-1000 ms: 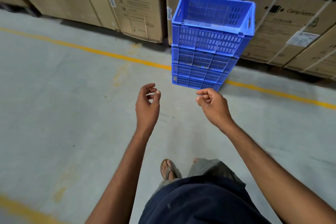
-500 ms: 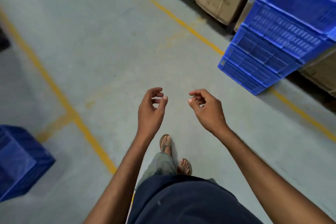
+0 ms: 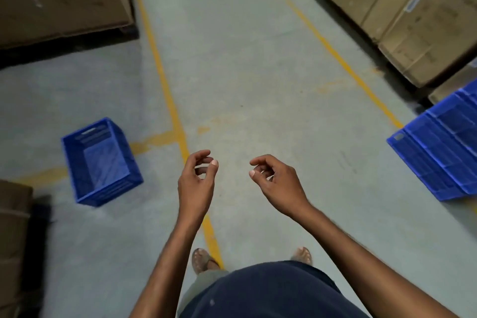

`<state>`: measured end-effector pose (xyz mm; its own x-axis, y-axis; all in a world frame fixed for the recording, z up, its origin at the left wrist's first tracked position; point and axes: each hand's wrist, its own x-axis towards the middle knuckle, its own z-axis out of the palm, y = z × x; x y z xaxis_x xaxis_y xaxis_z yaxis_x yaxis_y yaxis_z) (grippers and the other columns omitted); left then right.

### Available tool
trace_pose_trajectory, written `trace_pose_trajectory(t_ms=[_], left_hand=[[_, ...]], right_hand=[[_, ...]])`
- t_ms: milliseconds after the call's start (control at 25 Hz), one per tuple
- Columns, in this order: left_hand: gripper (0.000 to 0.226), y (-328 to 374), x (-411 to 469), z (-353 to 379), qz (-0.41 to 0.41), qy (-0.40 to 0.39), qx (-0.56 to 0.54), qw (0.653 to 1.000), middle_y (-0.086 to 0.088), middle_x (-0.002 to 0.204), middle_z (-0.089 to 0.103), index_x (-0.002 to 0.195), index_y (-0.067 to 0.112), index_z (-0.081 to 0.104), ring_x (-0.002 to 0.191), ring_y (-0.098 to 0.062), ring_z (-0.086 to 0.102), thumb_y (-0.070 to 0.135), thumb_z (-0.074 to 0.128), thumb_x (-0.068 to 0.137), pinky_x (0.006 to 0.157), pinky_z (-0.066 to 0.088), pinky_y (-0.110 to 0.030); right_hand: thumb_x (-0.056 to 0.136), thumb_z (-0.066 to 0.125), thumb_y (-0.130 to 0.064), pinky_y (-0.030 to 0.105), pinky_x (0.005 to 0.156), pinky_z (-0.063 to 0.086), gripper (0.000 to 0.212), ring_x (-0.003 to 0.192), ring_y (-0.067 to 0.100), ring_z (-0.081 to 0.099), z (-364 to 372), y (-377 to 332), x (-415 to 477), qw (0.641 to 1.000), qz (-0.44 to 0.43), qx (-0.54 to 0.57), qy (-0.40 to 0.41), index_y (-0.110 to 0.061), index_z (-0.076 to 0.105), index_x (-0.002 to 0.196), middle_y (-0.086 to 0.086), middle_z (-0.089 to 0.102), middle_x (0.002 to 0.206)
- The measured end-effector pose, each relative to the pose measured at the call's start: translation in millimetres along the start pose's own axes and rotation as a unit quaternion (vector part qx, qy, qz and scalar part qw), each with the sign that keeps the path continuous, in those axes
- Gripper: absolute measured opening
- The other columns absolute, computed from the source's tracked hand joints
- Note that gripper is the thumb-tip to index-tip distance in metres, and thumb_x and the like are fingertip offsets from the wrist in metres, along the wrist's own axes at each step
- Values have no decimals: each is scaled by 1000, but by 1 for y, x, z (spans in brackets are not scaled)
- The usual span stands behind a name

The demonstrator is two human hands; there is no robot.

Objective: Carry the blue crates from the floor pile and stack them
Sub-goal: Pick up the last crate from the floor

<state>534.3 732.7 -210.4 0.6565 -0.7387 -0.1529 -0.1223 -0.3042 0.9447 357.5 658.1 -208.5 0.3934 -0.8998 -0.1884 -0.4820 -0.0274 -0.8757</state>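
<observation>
Two empty hands held out over a warehouse floor, with blue crates to either side.

The left hand (image 3: 196, 183) and right hand (image 3: 277, 183) hover at centre, fingers (image 3: 214, 164) loosely curled and part open, gripping nothing. A single blue crate (image 3: 100, 162) sits upright on the grey floor (image 3: 245, 72) at nine o'clock. A stack of blue crates (image 3: 438, 152) stands at three o'clock, beside cardboard boxes (image 3: 402, 13). A yellow line (image 3: 167, 90) runs from twelve o'clock down toward the sandalled feet (image 3: 201, 261).
</observation>
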Motion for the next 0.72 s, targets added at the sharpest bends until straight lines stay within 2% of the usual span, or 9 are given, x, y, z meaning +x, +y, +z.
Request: trace_pose_trajectory(t_ms=[80, 280, 480, 720], left_hand=[[19, -21, 16, -72, -12, 34, 2, 999, 13, 99, 69, 114, 31, 65, 83, -1, 64, 26, 66, 96, 69, 49, -16], [14, -66, 44, -219, -62, 135, -12, 989, 10, 98, 70, 108, 29, 67, 83, -1, 65, 26, 68, 95, 68, 46, -8], [6, -110, 83, -307, -124, 224, -58, 965, 8, 98, 72, 100, 27, 68, 90, -11, 70, 25, 68, 95, 80, 53, -26], [6, -182, 173, -396, -216, 293, -90, 927, 8, 96, 71, 96, 30, 68, 89, -15, 70, 24, 66, 95, 80, 54, -30]], right_hand=[[92, 70, -25, 12, 65, 45, 12, 76, 4, 63, 65, -34, 11, 1000, -6, 13, -23, -31, 69, 102, -11, 69, 84], [91, 71, -22, 12, 66, 46, 13, 75, 3, 62, 196, -115, 41, 995, -49, 7, -88, -29, 70, 102, -8, 70, 84], [91, 70, -22, 15, 67, 47, 14, 75, 6, 63, 294, -165, 82, 986, -69, -23, -150, -29, 70, 103, -6, 70, 83], [92, 68, -22, 19, 71, 49, 14, 78, 7, 64, 434, -183, 168, 976, -53, -70, -201, -31, 69, 103, -6, 69, 82]])
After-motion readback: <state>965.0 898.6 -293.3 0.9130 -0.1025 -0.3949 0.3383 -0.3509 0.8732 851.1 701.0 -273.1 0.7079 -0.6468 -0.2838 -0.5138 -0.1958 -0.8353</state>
